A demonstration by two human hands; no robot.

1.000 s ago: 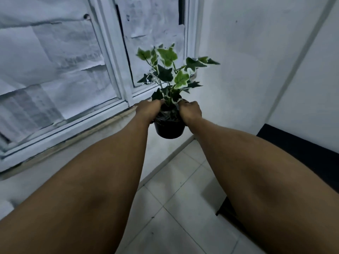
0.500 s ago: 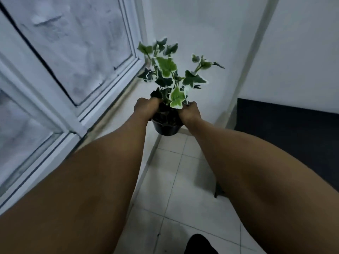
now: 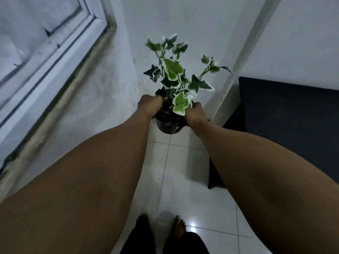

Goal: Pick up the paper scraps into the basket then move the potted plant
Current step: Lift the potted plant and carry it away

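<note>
The potted plant [image 3: 169, 123], a small black pot with green and white ivy leaves, hangs in the air at arm's length over the white tiled floor. My left hand [image 3: 149, 105] grips the pot's rim on its left side. My right hand [image 3: 194, 112] grips the rim on the right. Both arms stretch forward from the bottom of the view. No basket or paper scraps are in sight.
A window frame with a stained sill [image 3: 60, 74] runs along the left wall. A white post [image 3: 244, 52] rises in the corner behind the plant. A dark low piece of furniture [image 3: 289, 114] stands on the right. My bare foot [image 3: 179, 228] shows on the tiles below.
The view has swung right and down along the window wall. The plant, held by both hands, has come lower toward the corner floor, and my feet are now visible.
</note>
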